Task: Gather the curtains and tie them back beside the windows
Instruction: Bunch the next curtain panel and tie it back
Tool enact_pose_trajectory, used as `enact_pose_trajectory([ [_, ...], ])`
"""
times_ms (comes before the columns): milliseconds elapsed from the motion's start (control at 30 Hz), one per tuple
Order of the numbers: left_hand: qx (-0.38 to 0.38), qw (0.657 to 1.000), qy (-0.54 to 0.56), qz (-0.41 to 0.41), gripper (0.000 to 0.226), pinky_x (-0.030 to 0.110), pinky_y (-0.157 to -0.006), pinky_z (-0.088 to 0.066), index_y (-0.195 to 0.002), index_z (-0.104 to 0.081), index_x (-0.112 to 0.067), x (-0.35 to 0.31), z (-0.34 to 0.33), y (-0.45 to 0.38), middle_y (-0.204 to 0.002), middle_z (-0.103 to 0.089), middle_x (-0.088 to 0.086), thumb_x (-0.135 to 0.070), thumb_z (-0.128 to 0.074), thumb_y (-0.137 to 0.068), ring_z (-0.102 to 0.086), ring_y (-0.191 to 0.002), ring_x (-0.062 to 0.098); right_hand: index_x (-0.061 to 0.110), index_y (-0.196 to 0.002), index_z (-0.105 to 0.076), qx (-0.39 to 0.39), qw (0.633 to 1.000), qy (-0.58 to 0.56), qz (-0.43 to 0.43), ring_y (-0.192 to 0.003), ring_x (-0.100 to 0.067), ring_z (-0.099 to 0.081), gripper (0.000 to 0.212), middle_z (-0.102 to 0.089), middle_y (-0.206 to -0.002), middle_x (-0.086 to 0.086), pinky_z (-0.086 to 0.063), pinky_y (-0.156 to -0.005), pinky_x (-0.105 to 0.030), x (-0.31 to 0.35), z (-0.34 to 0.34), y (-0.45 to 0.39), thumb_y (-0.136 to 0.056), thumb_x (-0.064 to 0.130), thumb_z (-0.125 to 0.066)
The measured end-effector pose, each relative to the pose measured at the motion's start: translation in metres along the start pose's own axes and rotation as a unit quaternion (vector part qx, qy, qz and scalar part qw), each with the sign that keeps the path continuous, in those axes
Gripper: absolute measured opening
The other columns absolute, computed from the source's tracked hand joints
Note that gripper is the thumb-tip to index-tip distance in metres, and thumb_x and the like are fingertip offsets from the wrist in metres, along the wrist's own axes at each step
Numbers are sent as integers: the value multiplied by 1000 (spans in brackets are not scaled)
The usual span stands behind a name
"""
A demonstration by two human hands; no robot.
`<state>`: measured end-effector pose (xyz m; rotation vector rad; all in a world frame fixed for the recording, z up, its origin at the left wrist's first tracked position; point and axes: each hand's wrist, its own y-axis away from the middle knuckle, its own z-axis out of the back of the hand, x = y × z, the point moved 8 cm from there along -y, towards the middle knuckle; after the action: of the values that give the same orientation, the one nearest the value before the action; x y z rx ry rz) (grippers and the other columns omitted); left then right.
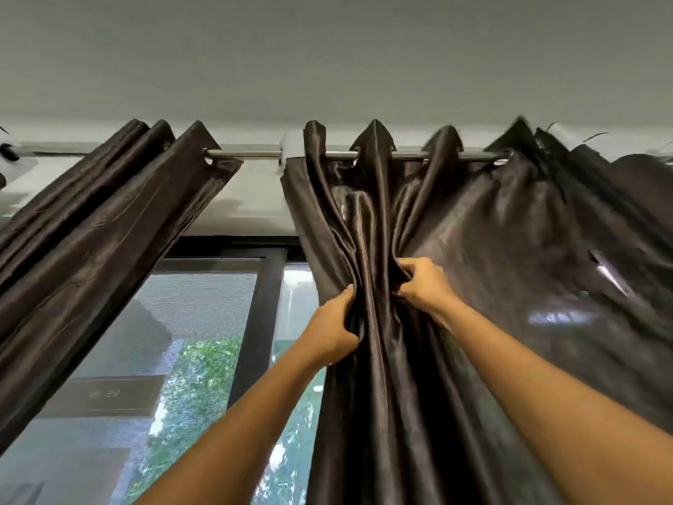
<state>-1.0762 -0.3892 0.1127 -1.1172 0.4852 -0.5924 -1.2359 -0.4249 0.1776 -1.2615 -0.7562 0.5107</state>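
Both hands clutch bunched folds of the right curtain (pixel 455 249), the left hand (pixel 333 328) just below and beside the right hand (pixel 424 284), while its ungathered width spreads rightward along the rod (pixel 408 154), nearer the right hand.

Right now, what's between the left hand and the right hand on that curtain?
In the head view, only bunched folds of the right curtain lie between the left hand and the right hand. Both grip that fabric; nothing else sits in the gap.

Of 2 dark brown satin curtains, the left curtain (pixel 94 227) hangs bunched, the right curtain (pixel 473 227) half-gathered.
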Motion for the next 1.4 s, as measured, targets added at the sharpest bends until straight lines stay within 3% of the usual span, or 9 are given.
enact_pose_trajectory([
  [200,67,996,3,-59,89,28,-105,-35,-149,-22,-15,-73,-86,-27,-146,-41,12,-18,-53,-65,-39,-133,25,21,-111,-66,77,989,120,38,-111,-24,-58,25,-63,-122,-11,-48,-83,-33,-31,51,0,-88,12,-59],
  [333,60,997,-23,-37,84,24,-108,-25,-151,-9,-10,-73,-101,-36,-154,-24,15,7,-51,-79,-26,-140,26,40,-138,-43,-71,934,350,-27,-142,-45,10,66,10,-158,-18,0,-108,-68,-71,103,14,-79,62,-62],
  [533,43,996,-72,-11,88,32,-110,-30,-151,-6,-16,-36,-77,-18,-156,-20,9,11,-47,-78,-24,-141,28,22,-143,32,12,984,10,-176,-139,-47,-22,128,11,-152,-33,-26,-113,-47,-123,70,12,-77,26,-79],
  [633,44,995,-84,-3,88,33,-109,-33,-151,-7,-18,-21,-57,-7,-155,-22,7,12,-47,-78,-26,-140,27,15,-153,-10,36,995,46,-80,-127,-38,-45,79,-34,-148,-24,-38,-101,-37,-86,38,-3,-89,9,-58],
  [733,44,994,-96,17,86,30,-105,-37,-151,-14,-19,-3,-30,3,-150,-33,8,11,-47,-77,-34,-136,27,13,-97,-65,68,996,-65,12,-105,-31,-56,12,-65,-107,-15,-45,-95,-40,-10,-10,-2,-94,15,-54],
  [900,-18,996,-79,35,30,22,-75,-39,-114,-56,-15,25,31,25,-106,-61,4,-4,-56,-86,-57,-103,22,11,-118,-60,127,980,-6,150,-112,-37,-55,30,-61,-120,-19,-45,-97,-42,111,-57,18,-88,12,-55],
  [1067,12,1000,-12,4,75,28,-92,-50,-139,-41,-26,24,43,28,-135,-54,-3,0,-66,-73,-59,-108,19,32,-129,-56,-82,930,311,180,-145,-33,-4,48,-8,-159,-9,-8,-113,-57,85,-10,11,-83,41,-64],
  [1200,26,997,68,10,82,32,-89,-53,-138,-41,-27,13,38,20,-127,-58,4,-15,-62,-59,-62,-106,19,38,-143,-37,-113,985,114,56,-143,-45,9,65,18,-157,-16,-5,-109,-66,41,17,2,-85,42,-66],
  [1400,75,985,153,27,87,32,-93,-51,-149,-19,-29,8,14,20,-133,-50,5,15,-53,-81,-55,-116,21,15,-152,7,75,966,-245,36,-128,-27,-42,89,-34,-147,-7,-34,-108,-38,39,-12,12,-92,30,-58],
])
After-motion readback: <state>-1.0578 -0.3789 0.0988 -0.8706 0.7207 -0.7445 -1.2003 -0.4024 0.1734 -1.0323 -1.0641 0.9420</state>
